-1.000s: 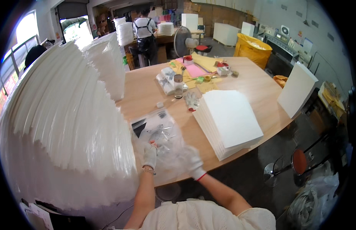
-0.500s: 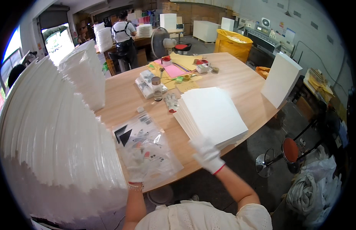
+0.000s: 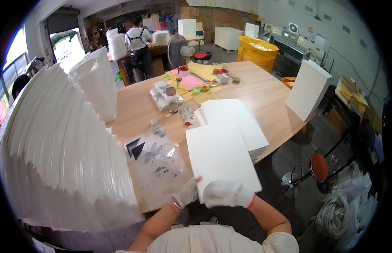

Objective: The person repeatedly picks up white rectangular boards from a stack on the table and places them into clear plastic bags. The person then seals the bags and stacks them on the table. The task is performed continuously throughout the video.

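A white board [image 3: 219, 154] lies askew over the near left part of a stack of white boards [image 3: 242, 116], its near end reaching toward me. My right hand [image 3: 227, 194], in a white knit glove, grips its near edge from above. At its near left corner my left hand [image 3: 187, 193], also gloved, is closed on the edge, a red fingertip showing on top. The left fingers underneath are hidden. Beside it on the left lie clear plastic bags [image 3: 158, 168] with dark printed shapes.
Tall piles of white plastic-wrapped sheets [image 3: 65, 156] crowd the left side. On the table [image 3: 137, 101] stand a glass jar [image 3: 172, 101], a spare glove [image 3: 187, 114], tape rolls and coloured paper. A white block of boards [image 3: 308, 90] stands upright at the right edge. A person [image 3: 139, 44] works farther back.
My right hand has drawn one board off the stack toward me and to the left. My left hand has moved right from the plastic bags to the board's near corner.
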{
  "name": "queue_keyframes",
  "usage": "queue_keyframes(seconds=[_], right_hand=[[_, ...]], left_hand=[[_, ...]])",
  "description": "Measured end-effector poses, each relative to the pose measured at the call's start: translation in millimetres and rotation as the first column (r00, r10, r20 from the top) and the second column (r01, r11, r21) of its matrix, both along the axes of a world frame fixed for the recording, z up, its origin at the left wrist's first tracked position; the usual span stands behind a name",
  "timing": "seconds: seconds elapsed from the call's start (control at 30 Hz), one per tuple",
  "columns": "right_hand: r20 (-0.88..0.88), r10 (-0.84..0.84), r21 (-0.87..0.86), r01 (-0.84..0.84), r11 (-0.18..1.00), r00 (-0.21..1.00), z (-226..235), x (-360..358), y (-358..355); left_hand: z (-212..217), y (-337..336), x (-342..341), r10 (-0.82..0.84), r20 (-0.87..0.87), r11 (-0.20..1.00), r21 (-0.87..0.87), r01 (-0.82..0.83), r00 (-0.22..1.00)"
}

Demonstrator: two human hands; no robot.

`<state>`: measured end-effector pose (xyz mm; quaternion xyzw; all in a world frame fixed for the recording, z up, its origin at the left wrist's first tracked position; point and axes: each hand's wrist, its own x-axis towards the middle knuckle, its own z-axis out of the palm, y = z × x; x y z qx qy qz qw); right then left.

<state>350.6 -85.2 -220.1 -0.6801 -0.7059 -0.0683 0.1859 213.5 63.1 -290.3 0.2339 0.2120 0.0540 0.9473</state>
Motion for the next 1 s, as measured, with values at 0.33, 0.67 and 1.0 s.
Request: queue_keyframes(seconds=[0.33,0.67,1.0], right_hand=[[-0.943,-0.333,-0.307,0.39,0.868,0.0,-127.9,-36.9,5.3],[-0.398,-0.192,-0.029,0.197,0.98,0.897,-98.9,-45.4,-21.7],[-0.459,-0.644,-0.39,0.513,0.765,0.612,-113.5,-35.5,95.5]], left_hand=[[-15.2,-56.3,-41.1,0.28,-0.04,-0.756,0.606,0.246,0.959],[9.4,93.9,-83.8,0.668,0.202,-0.601,0.714,0.359,0.717],[-64.7,47.3,-44.0,0.455,0.188,-0.493,0.867,0.07,0.871]])
